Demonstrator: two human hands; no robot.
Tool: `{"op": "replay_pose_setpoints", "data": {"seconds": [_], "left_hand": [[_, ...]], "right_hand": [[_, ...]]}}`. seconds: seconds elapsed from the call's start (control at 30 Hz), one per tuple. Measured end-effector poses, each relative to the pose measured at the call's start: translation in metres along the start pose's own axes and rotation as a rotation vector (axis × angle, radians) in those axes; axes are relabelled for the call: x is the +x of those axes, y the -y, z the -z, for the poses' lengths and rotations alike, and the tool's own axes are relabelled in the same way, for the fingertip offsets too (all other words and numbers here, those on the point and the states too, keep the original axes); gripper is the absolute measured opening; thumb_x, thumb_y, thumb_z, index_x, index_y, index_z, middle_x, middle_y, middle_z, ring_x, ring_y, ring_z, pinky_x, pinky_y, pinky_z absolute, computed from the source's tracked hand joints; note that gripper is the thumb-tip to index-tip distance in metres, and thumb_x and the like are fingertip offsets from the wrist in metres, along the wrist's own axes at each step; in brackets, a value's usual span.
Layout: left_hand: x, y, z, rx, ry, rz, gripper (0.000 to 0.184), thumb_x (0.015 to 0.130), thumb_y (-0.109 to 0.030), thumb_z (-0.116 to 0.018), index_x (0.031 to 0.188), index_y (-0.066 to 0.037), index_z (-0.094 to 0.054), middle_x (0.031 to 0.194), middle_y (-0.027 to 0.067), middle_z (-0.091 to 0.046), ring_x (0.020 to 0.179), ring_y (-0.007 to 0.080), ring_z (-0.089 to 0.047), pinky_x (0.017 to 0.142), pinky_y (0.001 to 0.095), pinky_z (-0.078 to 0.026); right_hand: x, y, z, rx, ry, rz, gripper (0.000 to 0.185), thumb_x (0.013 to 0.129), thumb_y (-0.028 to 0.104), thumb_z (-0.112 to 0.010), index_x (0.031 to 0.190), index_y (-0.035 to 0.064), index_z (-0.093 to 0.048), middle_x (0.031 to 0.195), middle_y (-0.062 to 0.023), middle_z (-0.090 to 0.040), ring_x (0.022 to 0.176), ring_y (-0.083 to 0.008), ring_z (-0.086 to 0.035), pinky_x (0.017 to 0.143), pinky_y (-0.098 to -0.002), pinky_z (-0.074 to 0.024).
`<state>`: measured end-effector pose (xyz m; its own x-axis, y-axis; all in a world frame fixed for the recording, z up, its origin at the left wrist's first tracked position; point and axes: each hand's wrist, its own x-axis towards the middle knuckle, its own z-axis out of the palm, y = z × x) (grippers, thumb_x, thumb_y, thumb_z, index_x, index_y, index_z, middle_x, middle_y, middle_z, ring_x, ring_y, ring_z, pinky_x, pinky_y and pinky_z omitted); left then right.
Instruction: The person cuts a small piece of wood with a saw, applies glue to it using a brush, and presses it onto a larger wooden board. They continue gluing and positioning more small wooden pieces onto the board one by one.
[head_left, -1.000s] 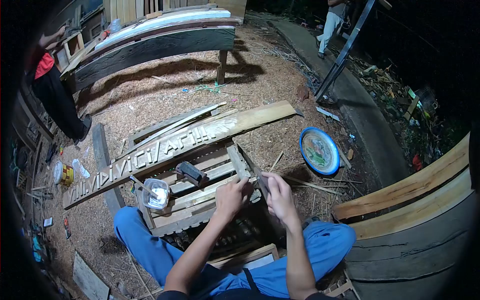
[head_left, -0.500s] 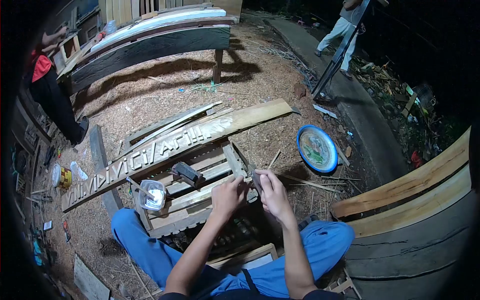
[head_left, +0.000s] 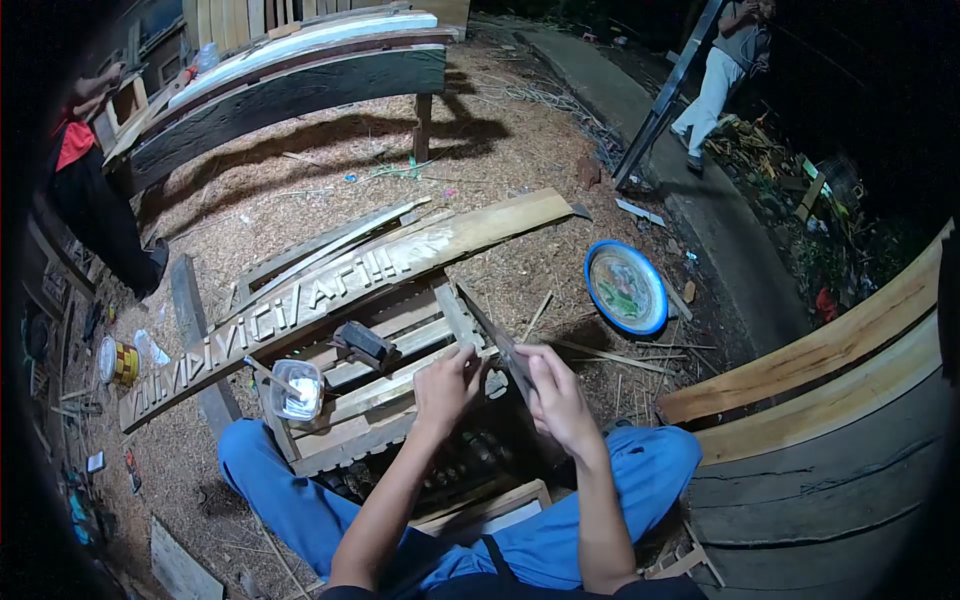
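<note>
From my end I see a long, narrow, greyish blade held in the right hand, slanting forward and leftward, its near end hidden by the fingers. Its full outline is too dim for me to tell.

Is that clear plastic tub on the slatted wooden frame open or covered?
Open: no lid covers the clear plastic tub, and a stick pokes out over its rim.

Hands now farther apart, walking person now right of slanted post, previously left
</note>
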<state>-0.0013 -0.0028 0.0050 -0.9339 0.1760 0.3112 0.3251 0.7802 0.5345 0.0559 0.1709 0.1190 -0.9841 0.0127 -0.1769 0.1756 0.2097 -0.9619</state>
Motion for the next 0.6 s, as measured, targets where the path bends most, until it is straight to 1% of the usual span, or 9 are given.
{"op": "replay_pose_setpoints", "data": {"seconds": [0.03, 0.07, 0.17, 0.27, 0.3, 0.37, 0.43, 0.5, 0.6], "left_hand": [[0.0, -0.001, 0.0, -0.028, 0.003, 0.031, 0.022, 0.091, -0.033, -0.071, 0.096, -0.014, -0.061, 0.086, 0.0096, -0.064, 0.075, 0.0337, -0.07, 0.06, 0.0474, -0.052], [0.001, -0.002, -0.001, -0.005, -0.025, 0.013, 0.024, 0.092, -0.034, -0.07, 0.092, -0.012, -0.06, 0.083, 0.01, -0.064, 0.074, 0.0336, -0.069, 0.059, 0.0473, -0.051], [-0.001, -0.002, 0.001, -0.01, -0.051, -0.034, 0.023, 0.092, -0.033, -0.07, 0.094, -0.012, -0.061, 0.082, 0.0104, -0.064, 0.071, 0.0339, -0.069, 0.058, 0.0467, -0.052], [-0.001, -0.003, 0.001, -0.001, -0.034, -0.028, 0.023, 0.091, -0.033, -0.07, 0.098, -0.013, -0.063, 0.084, 0.0115, -0.067, 0.075, 0.0358, -0.069, 0.062, 0.0488, -0.051], [0.0, -0.006, 0.003, -0.003, -0.03, -0.03, 0.023, 0.091, -0.033, -0.07, 0.098, -0.013, -0.063, 0.084, 0.0115, -0.067, 0.075, 0.0358, -0.069, 0.062, 0.0488, -0.051], [0.0, -0.008, 0.008, -0.041, 0.026, 0.036, 0.023, 0.09, -0.032, -0.072, 0.099, -0.013, -0.063, 0.087, 0.0105, -0.067, 0.076, 0.0355, -0.069, 0.063, 0.0489, -0.051], [0.002, -0.006, 0.006, -0.016, -0.016, 0.018, 0.023, 0.091, -0.033, -0.071, 0.098, -0.013, -0.063, 0.086, 0.0106, -0.067, 0.076, 0.0352, -0.069, 0.062, 0.0485, -0.051], [0.0, -0.004, 0.003, -0.034, -0.018, 0.032, 0.023, 0.093, -0.034, -0.069, 0.096, -0.013, -0.063, 0.086, 0.0109, -0.067, 0.076, 0.0354, -0.069, 0.061, 0.0481, -0.05], [0.0, -0.004, 0.004, -0.093, -0.038, 0.019, 0.023, 0.092, -0.034, -0.07, 0.094, -0.012, -0.063, 0.085, 0.0114, -0.067, 0.075, 0.0366, -0.068, 0.061, 0.0482, -0.05]], "right_hand": [[-0.02, 0.01, 0.006, 0.059, 0.035, -0.088, 0.035, 0.112, 0.032, -0.041, 0.131, 0.0099, -0.061, 0.064, 0.0004, -0.05, 0.049, -0.0071, -0.043, 0.045, -0.0269, -0.0351], [-0.041, 0.015, 0.011, 0.125, 0.039, -0.08, 0.035, 0.112, 0.032, -0.04, 0.134, 0.0136, -0.059, 0.058, 0.0073, -0.037, 0.045, -0.002, -0.032, 0.041, -0.0234, -0.0229], [-0.079, 0.016, 0.021, 0.142, 0.006, -0.096, 0.034, 0.112, 0.032, -0.042, 0.135, 0.0124, -0.059, 0.058, 0.0078, -0.038, 0.045, -0.002, -0.033, 0.042, -0.0228, -0.025], [-0.061, 0.031, 0.02, 0.082, 0.056, -0.092, 0.034, 0.112, 0.031, -0.043, 0.134, 0.0117, -0.059, 0.059, 0.0075, -0.039, 0.046, -0.0025, -0.034, 0.042, -0.0231, -0.0263], [-0.043, 0.026, 0.017, 0.058, 0.053, -0.075, 0.034, 0.111, 0.031, -0.043, 0.133, 0.0114, -0.06, 0.059, 0.0074, -0.04, 0.046, -0.0032, -0.035, 0.042, -0.0238, -0.0274], [0.001, 0.0, 0.004, 0.101, 0.064, -0.053, 0.038, 0.113, 0.034, -0.039, 0.136, 0.0095, -0.055, 0.055, 0.0068, -0.035, 0.042, -0.0032, -0.028, 0.039, -0.0219, -0.0245], [-0.002, 0.003, 0.002, 0.085, 0.071, -0.043, 0.036, 0.112, 0.033, -0.041, 0.134, 0.0105, -0.057, 0.057, 0.0071, -0.037, 0.043, -0.0033, -0.03, 0.04, -0.0229, -0.0256], [-0.016, 0.013, 0.007, 0.062, 0.081, -0.044, 0.034, 0.111, 0.032, -0.043, 0.132, 0.0116, -0.06, 0.058, 0.0073, -0.038, 0.044, -0.0034, -0.032, 0.041, -0.0238, -0.0267], [-0.064, 0.03, 0.029, 0.129, 0.097, -0.139, 0.033, 0.112, 0.031, -0.043, 0.133, 0.0117, -0.059, 0.057, 0.0071, -0.038, 0.044, -0.0026, -0.031, 0.041, -0.0228, -0.0251]]}}
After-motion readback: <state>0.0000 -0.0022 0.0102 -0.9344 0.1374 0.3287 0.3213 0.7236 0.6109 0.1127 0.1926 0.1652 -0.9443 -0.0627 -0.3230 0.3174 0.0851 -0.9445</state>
